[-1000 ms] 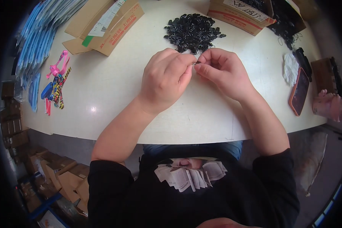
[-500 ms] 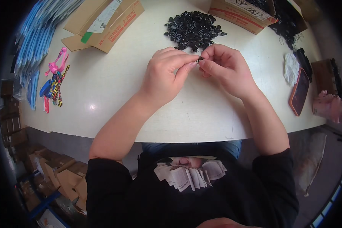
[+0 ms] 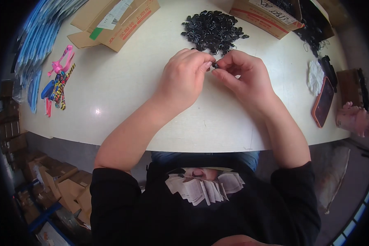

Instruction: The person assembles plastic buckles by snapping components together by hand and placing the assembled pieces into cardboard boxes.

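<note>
- Head view: left grip (image 3: 182, 76), thumb and index pinching small black piece (image 3: 215, 65); piece mostly covered, detail too small to tell.
- Right grip (image 3: 248, 78): thumb and index pinching same piece from its right side, tips just beside left grip's.
- Black piece sits between both grips, over table (image 3: 123, 86).
- Pile of black pieces (image 3: 213, 30): just beyond both grips.
- Open carton (image 3: 131, 24): beyond left grip, to its left.
- Red-printed box (image 3: 268, 17): beyond right grip, black items inside.
- Well right of right grip: orange-edged phone (image 3: 323, 102), white tissue (image 3: 315, 78) near it.
- Well left of left grip: pink strap (image 3: 62, 65).
</note>
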`<state>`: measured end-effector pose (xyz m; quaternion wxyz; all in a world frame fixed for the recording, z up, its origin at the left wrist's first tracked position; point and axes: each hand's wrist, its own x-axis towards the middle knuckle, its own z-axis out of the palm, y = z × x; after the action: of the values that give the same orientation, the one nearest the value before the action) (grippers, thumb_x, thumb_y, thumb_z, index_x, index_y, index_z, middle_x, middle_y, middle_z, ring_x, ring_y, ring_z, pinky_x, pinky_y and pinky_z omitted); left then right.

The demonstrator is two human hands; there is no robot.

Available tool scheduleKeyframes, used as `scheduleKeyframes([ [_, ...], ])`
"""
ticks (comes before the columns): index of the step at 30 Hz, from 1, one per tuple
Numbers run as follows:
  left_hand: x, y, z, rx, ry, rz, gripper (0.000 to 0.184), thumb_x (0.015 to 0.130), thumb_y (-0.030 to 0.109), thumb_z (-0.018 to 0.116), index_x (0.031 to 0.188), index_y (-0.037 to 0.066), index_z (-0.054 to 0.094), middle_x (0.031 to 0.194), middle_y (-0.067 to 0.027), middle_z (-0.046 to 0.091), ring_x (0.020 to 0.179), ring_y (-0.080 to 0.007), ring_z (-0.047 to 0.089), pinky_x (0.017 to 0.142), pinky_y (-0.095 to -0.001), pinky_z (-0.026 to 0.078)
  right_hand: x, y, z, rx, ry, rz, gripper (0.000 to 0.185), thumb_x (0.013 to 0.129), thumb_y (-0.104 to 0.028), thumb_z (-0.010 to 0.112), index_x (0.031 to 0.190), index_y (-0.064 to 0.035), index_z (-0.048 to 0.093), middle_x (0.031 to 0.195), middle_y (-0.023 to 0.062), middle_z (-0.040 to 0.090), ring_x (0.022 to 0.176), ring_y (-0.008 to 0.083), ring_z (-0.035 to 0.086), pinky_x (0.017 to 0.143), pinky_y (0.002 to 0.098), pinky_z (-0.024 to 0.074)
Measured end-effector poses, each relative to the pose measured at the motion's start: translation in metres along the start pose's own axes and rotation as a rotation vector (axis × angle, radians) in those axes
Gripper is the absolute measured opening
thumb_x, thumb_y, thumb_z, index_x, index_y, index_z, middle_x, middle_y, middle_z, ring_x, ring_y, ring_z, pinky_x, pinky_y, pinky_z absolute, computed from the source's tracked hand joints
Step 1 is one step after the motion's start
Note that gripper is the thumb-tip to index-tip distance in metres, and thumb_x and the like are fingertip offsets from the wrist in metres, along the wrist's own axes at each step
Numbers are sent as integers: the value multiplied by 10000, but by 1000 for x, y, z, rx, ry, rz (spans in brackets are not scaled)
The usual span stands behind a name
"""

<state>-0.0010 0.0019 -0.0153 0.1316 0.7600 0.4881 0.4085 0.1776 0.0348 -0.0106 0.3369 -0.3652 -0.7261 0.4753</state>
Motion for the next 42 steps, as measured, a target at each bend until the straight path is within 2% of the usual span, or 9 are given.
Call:
scheduleKeyframes([
  [8,2,0,4,-129,43,17,181,831,11,636,1011,-3,635,858,-105,639,792,-211,622,740,-316,496,2,2,1,21,109,-77,109,838,-10,665,932,31,628,803,57,655,721,95,622,665,240,517],
  [15,1,-2,-1,-110,31,-18,167,805,38,688,956,-5,635,819,-93,634,772,-192,608,725,-305,488,2,1,-1,-20,158,-34,114,827,-13,682,924,30,642,836,82,664,759,128,643,684,257,528],
  [17,1,-1,0,-103,37,-13,142,809,49,690,925,-6,629,807,-92,631,758,-192,600,714,-305,484,2,1,-2,-83,166,-109,107,818,-12,686,911,23,647,828,90,658,746,148,645,679,265,531],
  [20,2,-2,2,-115,55,9,113,818,91,665,849,-1,607,758,-107,627,726,-272,583,653,-367,459,3,0,-3,-163,171,-203,97,810,-8,687,898,14,652,814,102,649,727,177,645,673,275,534],
  [26,2,-5,-1,-104,-48,-71,142,857,141,638,862,3,603,759,-110,614,743,-282,577,669,-374,456,3,0,-2,-180,177,-196,99,804,-13,690,892,12,653,813,112,649,716,192,648,669,282,535],
  [29,1,-4,5,-265,54,-123,138,846,116,643,911,3,596,792,-115,617,767,-286,579,695,-376,462,3,-1,-2,-148,190,-152,106,803,-19,692,894,18,651,814,116,651,715,188,650,669,282,535],
  [32,2,-4,2,-158,17,11,174,857,79,647,1009,4,606,863,-101,615,800,-206,603,754,-297,482,3,-1,-2,-113,186,-142,109,805,-21,690,897,23,649,814,120,652,715,184,650,667,282,534],
  [35,1,-7,1,-107,-15,11,173,840,57,661,992,-1,603,856,-102,614,818,-204,599,761,-310,480,3,0,-2,-118,178,-153,107,804,-22,689,896,19,649,813,119,652,713,184,649,661,283,530],
  [42,3,-6,-1,-5,-27,42,134,914,119,567,874,-9,558,787,-129,571,718,-251,557,667,-347,456,3,2,-2,-154,146,-215,93,784,-9,687,871,-1,656,795,105,644,693,201,633,636,301,518],
])
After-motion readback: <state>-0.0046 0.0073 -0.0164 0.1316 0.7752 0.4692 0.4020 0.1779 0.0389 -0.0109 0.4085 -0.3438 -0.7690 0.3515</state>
